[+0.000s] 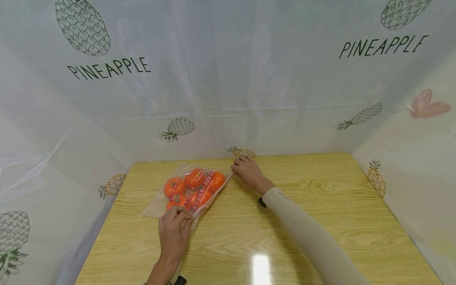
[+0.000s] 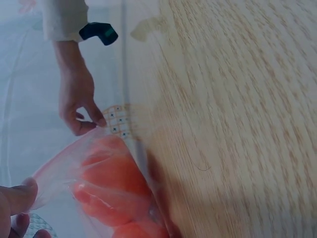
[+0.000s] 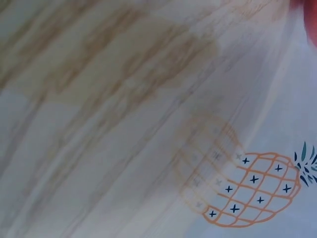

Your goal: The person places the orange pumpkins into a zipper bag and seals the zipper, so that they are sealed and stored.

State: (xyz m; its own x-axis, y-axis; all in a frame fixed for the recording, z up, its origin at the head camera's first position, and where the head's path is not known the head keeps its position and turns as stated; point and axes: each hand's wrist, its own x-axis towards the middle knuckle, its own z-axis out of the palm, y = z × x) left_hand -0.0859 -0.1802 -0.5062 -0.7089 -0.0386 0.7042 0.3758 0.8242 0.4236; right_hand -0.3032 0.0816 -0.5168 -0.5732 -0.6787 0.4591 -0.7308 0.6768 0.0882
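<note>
A clear plastic bag (image 1: pixel 151 206) with pink lettering lies on the left half of the table, with several orange pumpkin-like pieces (image 1: pixel 174 187) inside. At its near right corner my left hand (image 1: pixel 173 233) pinches the edge between thumb and fingers. My right hand (image 1: pixel 249 172) grips the far right corner, so the edge stretches between both hands. In the left wrist view the left hand (image 2: pixel 17 201) and right hand (image 2: pixel 77 101) hold the bag's edge (image 2: pixel 59 166) up. Only a red-orange bit (image 3: pixel 312 22) shows in the right wrist view; the right hand is outside it.
The wood-grain table (image 1: pixel 303 186) reaches back to a pale sheet (image 1: pixel 221 79) printed with pineapples, which also hangs along both sides. Light reflects off the tabletop near the front. A dark strap piece (image 1: pixel 262 202) sits at the right wrist.
</note>
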